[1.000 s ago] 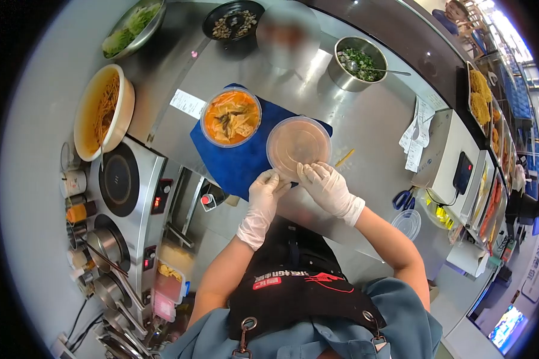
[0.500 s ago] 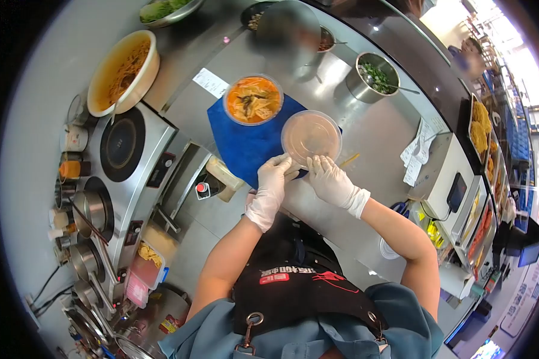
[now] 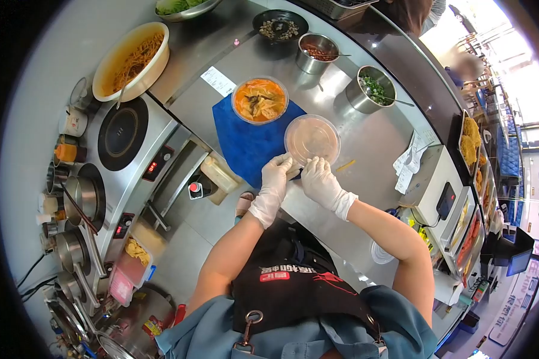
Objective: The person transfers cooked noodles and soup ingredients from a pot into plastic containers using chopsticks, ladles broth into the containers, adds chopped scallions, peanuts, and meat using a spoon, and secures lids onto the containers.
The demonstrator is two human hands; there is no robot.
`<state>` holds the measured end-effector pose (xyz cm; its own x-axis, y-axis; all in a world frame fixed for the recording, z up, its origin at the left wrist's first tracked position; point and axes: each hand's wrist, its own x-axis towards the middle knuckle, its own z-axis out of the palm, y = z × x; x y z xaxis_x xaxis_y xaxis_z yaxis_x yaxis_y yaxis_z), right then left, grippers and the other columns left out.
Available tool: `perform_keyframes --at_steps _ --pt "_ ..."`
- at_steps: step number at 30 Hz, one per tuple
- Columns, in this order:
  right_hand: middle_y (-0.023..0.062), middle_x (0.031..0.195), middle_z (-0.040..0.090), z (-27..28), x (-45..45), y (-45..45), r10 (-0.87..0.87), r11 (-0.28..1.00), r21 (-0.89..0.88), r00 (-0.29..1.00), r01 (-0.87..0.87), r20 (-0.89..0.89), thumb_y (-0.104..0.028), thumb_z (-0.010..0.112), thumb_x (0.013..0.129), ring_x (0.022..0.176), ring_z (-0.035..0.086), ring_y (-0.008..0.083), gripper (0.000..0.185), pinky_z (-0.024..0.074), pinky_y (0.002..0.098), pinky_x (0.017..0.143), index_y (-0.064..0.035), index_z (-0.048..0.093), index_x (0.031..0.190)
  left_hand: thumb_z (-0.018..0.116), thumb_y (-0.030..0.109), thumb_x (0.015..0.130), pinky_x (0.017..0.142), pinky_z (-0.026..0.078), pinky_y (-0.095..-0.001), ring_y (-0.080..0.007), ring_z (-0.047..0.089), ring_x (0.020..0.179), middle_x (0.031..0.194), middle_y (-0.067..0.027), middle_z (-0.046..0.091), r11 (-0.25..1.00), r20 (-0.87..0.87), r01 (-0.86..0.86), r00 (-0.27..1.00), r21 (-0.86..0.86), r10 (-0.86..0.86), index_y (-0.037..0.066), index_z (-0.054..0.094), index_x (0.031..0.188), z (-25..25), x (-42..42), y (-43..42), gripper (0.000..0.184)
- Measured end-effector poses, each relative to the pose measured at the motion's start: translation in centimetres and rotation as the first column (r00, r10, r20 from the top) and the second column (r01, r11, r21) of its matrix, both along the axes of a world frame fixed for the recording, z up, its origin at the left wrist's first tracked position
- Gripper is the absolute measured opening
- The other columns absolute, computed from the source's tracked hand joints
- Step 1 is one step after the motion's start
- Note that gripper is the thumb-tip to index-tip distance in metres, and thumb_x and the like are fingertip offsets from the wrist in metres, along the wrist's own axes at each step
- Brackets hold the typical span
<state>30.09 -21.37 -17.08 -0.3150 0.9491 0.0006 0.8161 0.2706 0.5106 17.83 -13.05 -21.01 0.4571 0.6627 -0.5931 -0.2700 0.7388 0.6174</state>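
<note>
Both my hands wear white gloves and meet at the near rim of a round, clear takeaway bowl (image 3: 312, 140) with a lid on it. My left hand (image 3: 272, 186) has its fingers closed at the rim's near left side. Beside it, my right hand (image 3: 326, 188) pinches the near edge. Partly under the lidded bowl lies a blue cloth (image 3: 236, 134). On the cloth's far edge stands an uncovered bowl (image 3: 260, 100) of orange soup with pale, folded pieces on top. The lidded bowl's contents are hard to make out.
A paper slip (image 3: 218, 81) lies left of the soup bowl. Farther back are a black pan (image 3: 280, 36), a pot of red bits (image 3: 316, 52) and a pot of chopped greens (image 3: 371, 90). Left are induction cookers (image 3: 123, 133) and a noodle basin (image 3: 132, 63).
The blurred dark shape over the far counter is gone, showing the pan and red-bits pot. My view has shifted slightly. Both hands stay at the lidded bowl's near rim.
</note>
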Motion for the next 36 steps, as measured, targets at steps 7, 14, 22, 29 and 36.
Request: perform_keyframes --at_steps 7,14,22,29,36 --pt "0.0212 0.093 0.061 0.5 0.3 0.5 -0.011 0.999 -0.051 1.000 0.012 0.025 -0.016 0.054 0.082 0.085 0.059 0.0287 0.032 0.0500 0.0367 0.077 0.0100 0.060 0.099 0.062 0.002 0.088 0.080 0.056 -0.0309 -0.0184 0.064 0.089 0.101 -0.0100 0.064 0.998 0.102 0.016 0.995 0.064 -0.023 -0.002 0.058 0.111 -1.3 0.6 -2.4 0.023" --pt "0.0183 0.097 0.058 0.9 1.1 0.5 0.021 0.997 -0.066 0.990 -0.030 -0.137 -0.014 0.054 0.080 0.090 0.057 0.0272 0.031 0.0487 0.0349 0.079 0.0073 0.055 0.103 0.062 -0.002 0.086 0.084 0.052 -0.0278 -0.0173 0.062 0.093 0.104 -0.0098 0.063 0.980 0.068 -0.049 0.997 0.193 0.037 -0.002 0.057 0.109 -2.1 1.5 -4.0 0.023" --pt "0.0164 0.096 0.057 0.9 1.2 0.3 -0.026 1.000 -0.009 0.935 0.024 -0.354 -0.013 0.054 0.077 0.087 0.056 0.0276 0.029 0.0483 0.0360 0.080 0.0055 0.056 0.099 0.066 -0.002 0.085 0.079 0.051 -0.0232 -0.0114 0.062 0.085 0.098 -0.0068 0.065 0.974 0.106 -0.195 0.977 0.114 0.183 -0.003 0.060 0.103 -2.8 2.4 -4.9 0.019" --pt "0.0147 0.097 0.058 0.8 1.8 -0.2 -0.022 0.996 0.067 0.921 0.052 -0.388 -0.012 0.056 0.080 0.092 0.058 0.0267 0.026 0.0493 0.0341 0.080 0.0023 0.058 0.101 0.060 0.003 0.090 0.082 0.054 -0.0307 -0.0200 0.064 0.092 0.103 -0.0115 0.063 0.979 0.246 -0.173 0.959 0.106 0.143 -0.002 0.058 0.106 -2.3 1.6 -4.5 0.016" --pt "0.0154 0.122 0.053 4.1 2.2 0.5 -0.219 0.975 -0.118 0.729 0.188 -0.649 -0.030 0.070 0.075 0.113 0.050 0.0326 0.061 0.0387 0.0457 0.099 -0.0059 0.052 0.128 0.068 0.010 0.086 0.067 0.053 -0.0249 -0.0152 0.066 0.078 0.093 -0.0075 0.066 0.982 -0.144 -0.101 0.982 0.159 0.124 -0.002 0.062 0.105 1.2 0.5 0.9 0.024"
